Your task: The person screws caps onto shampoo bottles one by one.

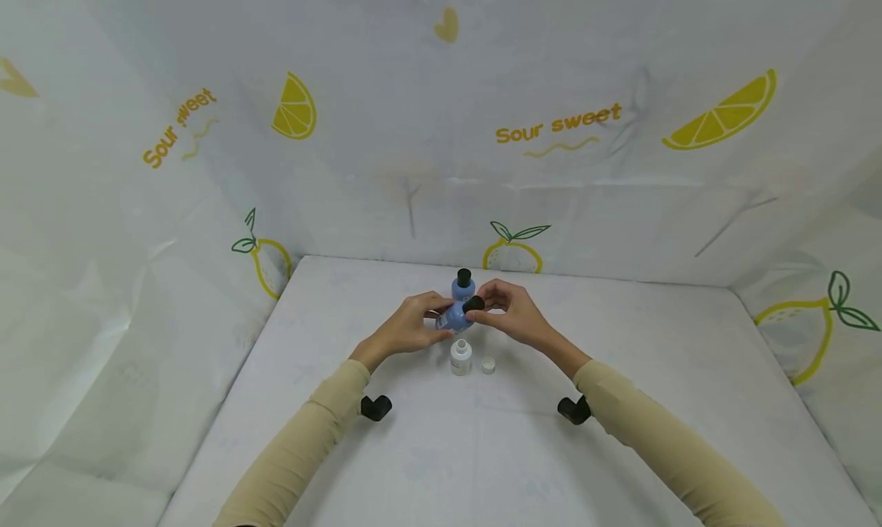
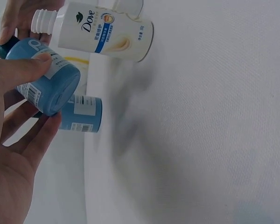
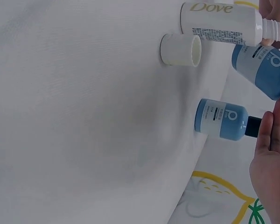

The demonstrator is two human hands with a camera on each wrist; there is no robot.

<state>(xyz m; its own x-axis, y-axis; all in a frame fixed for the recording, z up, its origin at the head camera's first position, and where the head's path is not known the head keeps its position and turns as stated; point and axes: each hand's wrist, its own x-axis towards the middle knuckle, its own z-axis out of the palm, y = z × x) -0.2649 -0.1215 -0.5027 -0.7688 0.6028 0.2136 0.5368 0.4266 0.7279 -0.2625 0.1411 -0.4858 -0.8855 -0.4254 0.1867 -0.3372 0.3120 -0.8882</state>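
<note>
My left hand (image 1: 409, 324) grips a small blue bottle (image 2: 46, 74) above the table, tilted with its black cap (image 1: 474, 303) up and to the right. Thumb and fingers of my right hand (image 1: 513, 312) pinch that cap, which is still on the bottle's neck. Just behind, a second blue bottle (image 3: 221, 119) with a black cap stands upright on the table. Nearer to me is an upright white Dove bottle (image 2: 102, 32), its threaded neck bare. A white cap (image 3: 181, 50) rests on the table to its right.
The white-covered table (image 1: 475, 466) meets a back sheet (image 1: 427, 129) printed with lemons and words. Black angled pieces show beside each forearm, one at the left (image 1: 376, 408) and one at the right (image 1: 574, 410).
</note>
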